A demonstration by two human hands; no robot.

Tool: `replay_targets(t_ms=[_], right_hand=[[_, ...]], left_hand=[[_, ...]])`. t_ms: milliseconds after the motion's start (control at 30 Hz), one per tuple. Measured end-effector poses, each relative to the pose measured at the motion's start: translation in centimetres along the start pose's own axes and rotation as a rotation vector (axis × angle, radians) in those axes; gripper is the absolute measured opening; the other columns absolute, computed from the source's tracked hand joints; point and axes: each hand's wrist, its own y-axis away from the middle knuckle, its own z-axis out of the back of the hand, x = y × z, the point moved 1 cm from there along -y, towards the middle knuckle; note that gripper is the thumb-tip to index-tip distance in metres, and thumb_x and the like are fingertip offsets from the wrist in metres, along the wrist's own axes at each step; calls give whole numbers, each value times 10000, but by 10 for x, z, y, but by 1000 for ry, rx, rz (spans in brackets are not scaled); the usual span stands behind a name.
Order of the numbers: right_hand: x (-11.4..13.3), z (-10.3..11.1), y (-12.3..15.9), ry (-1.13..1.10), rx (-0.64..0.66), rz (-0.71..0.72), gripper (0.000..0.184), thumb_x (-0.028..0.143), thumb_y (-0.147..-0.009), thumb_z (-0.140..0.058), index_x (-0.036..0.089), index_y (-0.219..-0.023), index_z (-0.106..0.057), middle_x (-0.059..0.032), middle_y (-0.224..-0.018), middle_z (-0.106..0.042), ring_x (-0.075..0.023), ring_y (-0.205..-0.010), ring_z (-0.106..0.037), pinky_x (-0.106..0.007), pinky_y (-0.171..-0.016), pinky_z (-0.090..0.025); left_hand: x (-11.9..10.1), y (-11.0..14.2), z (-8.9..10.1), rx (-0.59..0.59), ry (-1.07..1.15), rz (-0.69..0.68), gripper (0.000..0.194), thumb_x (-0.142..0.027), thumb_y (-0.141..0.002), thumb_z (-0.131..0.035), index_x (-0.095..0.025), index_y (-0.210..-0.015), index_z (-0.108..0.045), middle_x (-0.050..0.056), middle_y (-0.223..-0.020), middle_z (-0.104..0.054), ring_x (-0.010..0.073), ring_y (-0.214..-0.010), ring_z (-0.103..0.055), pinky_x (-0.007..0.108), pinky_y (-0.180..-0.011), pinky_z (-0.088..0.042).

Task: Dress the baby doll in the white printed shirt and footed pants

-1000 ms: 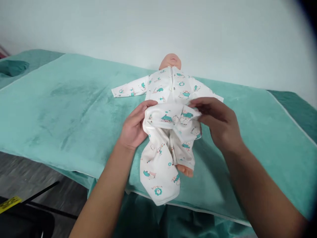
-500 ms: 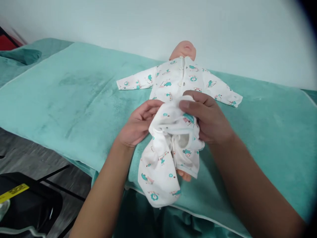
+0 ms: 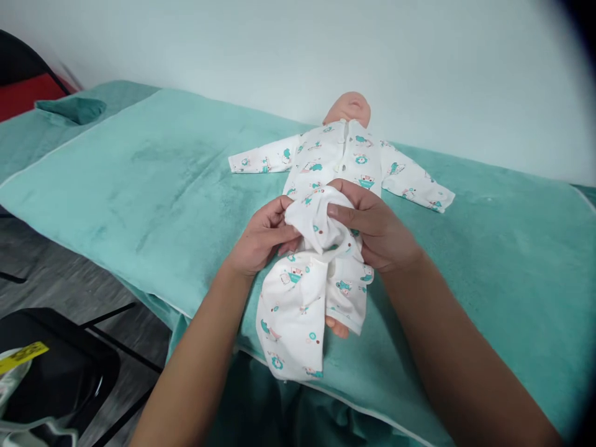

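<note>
A baby doll [image 3: 349, 107] lies on its back on a teal towel [image 3: 139, 186], head toward the wall. It wears a white printed top [image 3: 344, 161] with both sleeves spread out. White printed trousers [image 3: 298, 298] cover its legs, and one bare foot [image 3: 336, 326] sticks out below. My left hand [image 3: 261, 239] and my right hand [image 3: 372, 226] are both closed on the bunched waistband of the trousers at the doll's belly.
The towel covers a padded table whose near edge [image 3: 298, 385] runs just below the trouser legs. A wall stands right behind the doll. A folded teal cloth [image 3: 69, 108] lies at the far left. A black seat [image 3: 51, 372] with a yellow tag is on the floor at lower left.
My hands have come closer together and gathered the waistband into a tighter bunch at the doll's belly. The view has shifted slightly to the left.
</note>
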Motion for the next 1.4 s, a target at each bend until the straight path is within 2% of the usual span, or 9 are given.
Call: replay_targets(t_ms=[200,400,467,633,733,900,1100,1233,1400], right_hand=[[-3,-1,-6,30,11,-24,338,465,-776,-819,225,-893,-611,69,-612,-494,-59,-438,-358,-206,-421,-351],[-4,-3,-7,0,-132,-15,328,498,-796,-788,225,-873,-622,15,-726,-609,-127,-613,-559,-257,-571,-486],[-1,-4,-4,88,-100,-38,340,530,-814,-757,218,-820,-623,15,-714,-606,-128,-609,-549,-254,-559,-456],[10,-15,3,510,181,-53,305,421,-717,-845,194,-869,-711,21,-789,-659,-131,-695,-561,-239,-604,-411],[10,-20,4,584,185,-58,267,406,-737,-818,192,-860,-716,16,-802,-674,-151,-737,-583,-247,-617,-416],[1,-17,1,409,22,-76,205,346,-797,-760,209,-942,-712,-1,-823,-696,-167,-729,-617,-259,-598,-450],[-2,-11,-2,69,-60,-160,293,386,-768,-801,209,-975,-690,-23,-838,-713,-191,-709,-666,-309,-637,-535],[0,-9,-6,-36,-86,-191,303,384,-747,-815,207,-956,-683,-28,-823,-725,-212,-713,-685,-333,-658,-558],[0,-10,-5,-50,-66,-162,357,400,-734,-833,201,-995,-692,-39,-878,-742,-220,-803,-704,-328,-707,-572]], left_hand=[[2,0,2,-132,11,5,293,-477,-827,-752,-226,-942,-655,-40,-562,-545,73,-383,-400,226,-385,-317],[0,8,4,129,-12,162,433,-504,-665,-874,-172,-878,-697,-35,-496,-534,38,-295,-292,221,-291,-155],[0,8,3,51,-7,124,371,-442,-677,-878,-180,-858,-689,-38,-505,-540,36,-306,-301,214,-296,-166],[1,4,1,-172,13,-75,234,-348,-736,-835,-207,-785,-655,-53,-529,-537,45,-354,-354,205,-333,-266],[1,2,0,-204,-8,-124,234,-314,-723,-844,-199,-728,-641,-47,-564,-552,57,-422,-440,200,-393,-358],[2,2,-2,-188,43,-81,293,-441,-749,-819,-213,-875,-686,1,-708,-644,141,-587,-621,276,-542,-508],[0,8,5,-45,47,61,422,-522,-695,-842,-205,-927,-689,-24,-592,-562,78,-368,-435,240,-377,-332],[-6,13,1,84,40,147,618,-464,-547,-932,-196,-1046,-684,-28,-580,-576,127,-390,-511,262,-389,-390],[-9,13,-6,2,50,127,500,-339,-612,-895,-199,-1040,-676,-11,-632,-631,169,-497,-606,280,-466,-470]])
